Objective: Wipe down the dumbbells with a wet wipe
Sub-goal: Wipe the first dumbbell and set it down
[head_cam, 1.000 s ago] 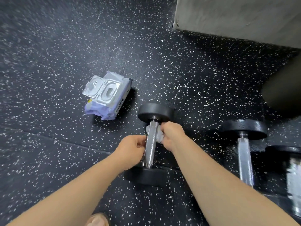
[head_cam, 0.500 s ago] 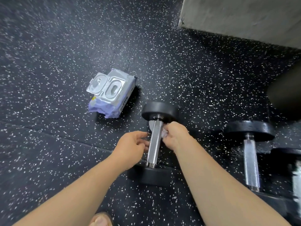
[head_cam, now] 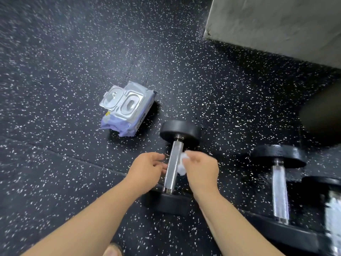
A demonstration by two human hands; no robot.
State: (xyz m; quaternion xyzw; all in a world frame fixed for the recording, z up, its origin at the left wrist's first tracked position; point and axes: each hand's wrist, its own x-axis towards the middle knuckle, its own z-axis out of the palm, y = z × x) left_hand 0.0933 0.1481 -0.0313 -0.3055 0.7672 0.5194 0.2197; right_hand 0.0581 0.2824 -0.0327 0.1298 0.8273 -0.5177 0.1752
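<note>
The fingers (head_cam: 191,158) of our right hand (head_cam: 201,169) were curled and pinched a crumpled white wet wipe (head_cam: 181,164) against the right side of the knurled chrome handle (head_cam: 173,159), about midway along it. The fingers (head_cam: 160,166) of our left hand (head_cam: 147,168) were loosely curled and a little spread, holding nothing. Their tips lay just beside the handle's left side, and we could not tell whether they touched it.

A second earlier that left hand had gripped the handle while the wipe sat up by the far head. It had since let go, and the wipe had come down to mid-handle. We judged the upper stretch wiped, with the lower stretch and other dumbbells still ahead.

We counted three dumbbells on the speckled rubber floor (head_cam: 55,163): the dumbbell (head_cam: 180,132) being wiped, a second dumbbell (head_cam: 279,182) well to its right, and a third dumbbell (head_cam: 332,209) cut off at the right edge of view. There was one pack of wipes (head_cam: 127,108), lid open, near the first dumbbell's far head, and one wipe in use.
</note>
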